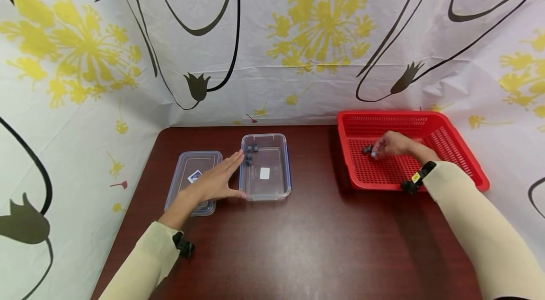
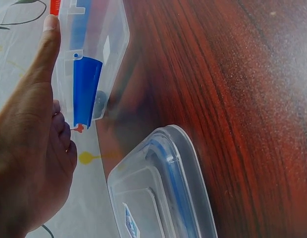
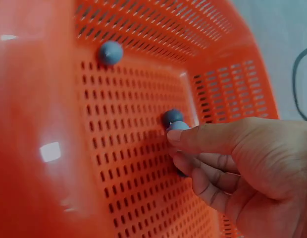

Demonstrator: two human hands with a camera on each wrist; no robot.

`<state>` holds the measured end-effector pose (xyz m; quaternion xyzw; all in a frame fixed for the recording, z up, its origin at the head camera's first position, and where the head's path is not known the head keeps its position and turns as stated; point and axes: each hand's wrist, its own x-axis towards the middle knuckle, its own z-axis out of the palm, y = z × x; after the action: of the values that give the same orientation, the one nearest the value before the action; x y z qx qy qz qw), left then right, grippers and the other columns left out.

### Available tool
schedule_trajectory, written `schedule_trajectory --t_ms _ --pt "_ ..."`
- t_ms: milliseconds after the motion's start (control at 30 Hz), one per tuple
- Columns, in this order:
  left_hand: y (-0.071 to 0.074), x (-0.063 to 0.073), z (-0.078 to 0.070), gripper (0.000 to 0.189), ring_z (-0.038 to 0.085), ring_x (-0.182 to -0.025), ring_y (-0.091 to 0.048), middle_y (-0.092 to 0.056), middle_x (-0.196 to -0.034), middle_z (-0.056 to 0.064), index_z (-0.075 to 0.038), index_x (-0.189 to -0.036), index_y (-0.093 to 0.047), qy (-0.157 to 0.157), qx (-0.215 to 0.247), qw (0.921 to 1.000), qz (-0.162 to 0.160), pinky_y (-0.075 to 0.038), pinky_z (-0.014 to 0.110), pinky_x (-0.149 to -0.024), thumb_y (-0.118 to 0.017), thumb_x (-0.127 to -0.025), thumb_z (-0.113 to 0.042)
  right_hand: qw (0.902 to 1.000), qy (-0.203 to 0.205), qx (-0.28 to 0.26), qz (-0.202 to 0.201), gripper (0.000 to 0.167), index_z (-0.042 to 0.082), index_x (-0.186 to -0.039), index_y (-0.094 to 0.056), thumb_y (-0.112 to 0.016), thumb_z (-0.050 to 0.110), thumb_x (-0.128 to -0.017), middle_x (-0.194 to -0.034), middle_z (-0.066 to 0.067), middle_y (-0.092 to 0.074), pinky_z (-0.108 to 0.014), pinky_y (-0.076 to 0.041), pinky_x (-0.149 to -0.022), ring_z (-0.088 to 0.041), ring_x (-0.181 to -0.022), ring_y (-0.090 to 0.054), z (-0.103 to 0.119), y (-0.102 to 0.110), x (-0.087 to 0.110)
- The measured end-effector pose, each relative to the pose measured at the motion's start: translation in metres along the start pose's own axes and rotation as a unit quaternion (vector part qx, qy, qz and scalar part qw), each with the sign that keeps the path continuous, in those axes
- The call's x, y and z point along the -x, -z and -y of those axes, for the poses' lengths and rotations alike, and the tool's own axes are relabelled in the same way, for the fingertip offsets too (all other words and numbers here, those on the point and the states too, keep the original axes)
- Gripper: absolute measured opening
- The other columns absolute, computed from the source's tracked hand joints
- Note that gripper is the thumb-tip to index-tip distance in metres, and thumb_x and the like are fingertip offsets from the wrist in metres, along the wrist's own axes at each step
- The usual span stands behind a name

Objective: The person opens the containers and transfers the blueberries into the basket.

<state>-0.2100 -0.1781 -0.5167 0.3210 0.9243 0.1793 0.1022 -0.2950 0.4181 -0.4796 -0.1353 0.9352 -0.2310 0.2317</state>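
Observation:
In the head view my left hand [image 1: 217, 180] has its fingers extended along the left side of a clear plastic container [image 1: 274, 191], fingertips right at the rim. Several small blue-grey balls [image 1: 249, 160] lie by the container's left wall. Over the floor of the red basket [image 1: 385, 185], my right hand [image 1: 393, 145] pinches a small blue-grey ball [image 3: 178, 126] between thumb and fingers. A darker ball [image 3: 172, 117] sits right beside it in the right wrist view, and another ball [image 3: 110, 52] lies farther off on the basket floor. Another is partly hidden beneath the fingers.
A clear lid [image 1: 185, 174] with a blue-and-white label lies left of the container, partly behind my left forearm. The left wrist view shows a blue latch [image 2: 86, 91] on the container's side. A patterned sheet [image 1: 255, 54] hangs behind the dark wooden table [image 1: 298, 243].

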Motion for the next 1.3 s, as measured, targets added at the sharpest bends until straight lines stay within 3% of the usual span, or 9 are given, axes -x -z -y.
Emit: schedule_trajectory --t_ms 200,500,633,733,900,1133,1300 --pt "0.0 0.0 0.0 0.126 0.029 -0.164 -0.012 -0.006 -0.179 0.008 -0.009 -0.171 -0.014 -0.001 0.0 1.0 0.0 -0.022 0.052 -0.13 -0.076 -0.083 -0.074 0.9996 -0.013 0.008 0.023 0.014 0.001 -0.094 -0.078 -0.082 0.015 -0.093 -0.089 -0.002 -0.075 -0.032 -0.052 -0.072 -0.017 -0.081 -0.059 -0.006 -0.005 -0.004" --pt "-0.001 -0.001 0.002 0.127 0.028 -0.164 -0.012 -0.006 -0.179 0.009 -0.007 -0.171 -0.014 -0.004 -0.004 1.0 -0.001 -0.021 0.051 -0.131 -0.076 -0.083 -0.074 0.9991 -0.015 0.036 0.019 0.014 0.003 -0.095 -0.079 -0.083 0.015 -0.091 -0.089 -0.001 -0.075 -0.032 -0.049 -0.073 -0.018 -0.083 -0.058 -0.001 -0.006 -0.005" --pt "-0.002 -0.001 0.003 0.127 0.028 -0.164 -0.012 -0.006 -0.179 0.009 -0.008 -0.171 -0.013 -0.003 -0.005 1.0 0.001 -0.021 0.05 -0.131 -0.075 -0.083 -0.076 0.9984 -0.01 0.056 0.001 0.017 0.003 -0.094 -0.079 -0.086 0.018 -0.089 -0.09 -0.003 -0.077 -0.033 -0.052 -0.07 -0.019 -0.082 -0.062 0.003 -0.004 -0.003" --pt "-0.002 -0.002 0.003 0.127 0.028 -0.164 -0.012 -0.006 -0.179 0.009 -0.008 -0.171 -0.013 -0.002 -0.004 1.0 0.001 -0.021 0.05 -0.131 -0.075 -0.083 -0.076 0.997 0.002 0.071 -0.03 0.019 0.003 -0.096 -0.08 -0.087 0.018 -0.087 -0.09 -0.006 -0.08 -0.041 -0.058 -0.074 -0.021 -0.084 -0.07 0.011 0.001 0.0" --pt "-0.002 -0.002 0.003 0.128 0.027 -0.164 -0.011 -0.006 -0.179 0.009 -0.007 -0.171 -0.013 -0.005 -0.003 1.0 0.0 -0.02 0.049 -0.131 -0.075 -0.082 -0.075 0.9924 0.026 0.087 -0.083 0.018 0.001 -0.099 -0.08 -0.086 0.014 -0.087 -0.088 -0.008 -0.081 -0.05 -0.059 -0.08 -0.023 -0.084 -0.075 0.031 0.015 0.006" --pt "0.0 -0.001 0.0 0.128 0.028 -0.164 -0.011 -0.005 -0.179 0.008 -0.008 -0.171 -0.013 0.0 0.001 1.0 0.003 -0.021 0.05 -0.131 -0.075 -0.082 -0.076 0.9827 0.077 0.075 -0.151 0.018 0.001 -0.101 -0.081 -0.085 0.014 -0.09 -0.092 -0.011 -0.081 -0.037 -0.059 -0.074 -0.022 -0.081 -0.077 0.075 0.031 0.015" --pt "0.0 -0.001 0.0 0.127 0.028 -0.164 -0.012 -0.005 -0.179 0.009 -0.007 -0.171 -0.013 -0.002 -0.003 1.0 0.004 -0.022 0.05 -0.131 -0.076 -0.083 -0.075 0.9734 0.134 0.073 -0.171 0.017 0.003 -0.102 -0.082 -0.086 0.014 -0.09 -0.094 -0.009 -0.082 -0.03 -0.06 -0.072 -0.023 -0.083 -0.079 0.114 0.031 0.016"
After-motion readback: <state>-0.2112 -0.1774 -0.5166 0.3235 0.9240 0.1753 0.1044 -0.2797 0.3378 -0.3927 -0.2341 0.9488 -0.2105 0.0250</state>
